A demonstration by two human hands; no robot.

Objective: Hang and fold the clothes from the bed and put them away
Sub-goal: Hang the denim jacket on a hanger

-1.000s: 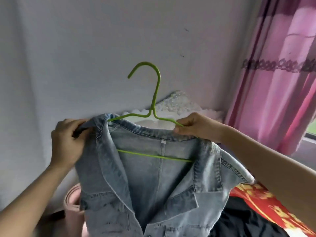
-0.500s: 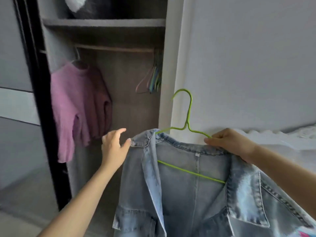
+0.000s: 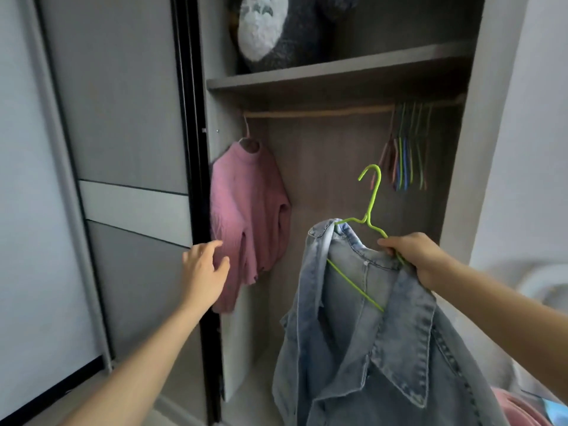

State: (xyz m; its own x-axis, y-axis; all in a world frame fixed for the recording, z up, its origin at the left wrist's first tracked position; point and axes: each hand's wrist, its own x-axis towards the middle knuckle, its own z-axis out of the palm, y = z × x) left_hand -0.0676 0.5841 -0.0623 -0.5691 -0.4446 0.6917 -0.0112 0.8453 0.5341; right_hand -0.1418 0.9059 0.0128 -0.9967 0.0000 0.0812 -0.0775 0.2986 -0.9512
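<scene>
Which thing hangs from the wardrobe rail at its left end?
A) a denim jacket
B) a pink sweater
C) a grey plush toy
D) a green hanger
B: the pink sweater hangs from the rail at its left end, while the denim jacket is on the green hanger, which the right hand grips below the rail.

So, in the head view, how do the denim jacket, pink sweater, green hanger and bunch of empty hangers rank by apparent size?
1. denim jacket, though nearest the camera.
2. pink sweater.
3. green hanger and bunch of empty hangers: alike, not ranked.
</scene>
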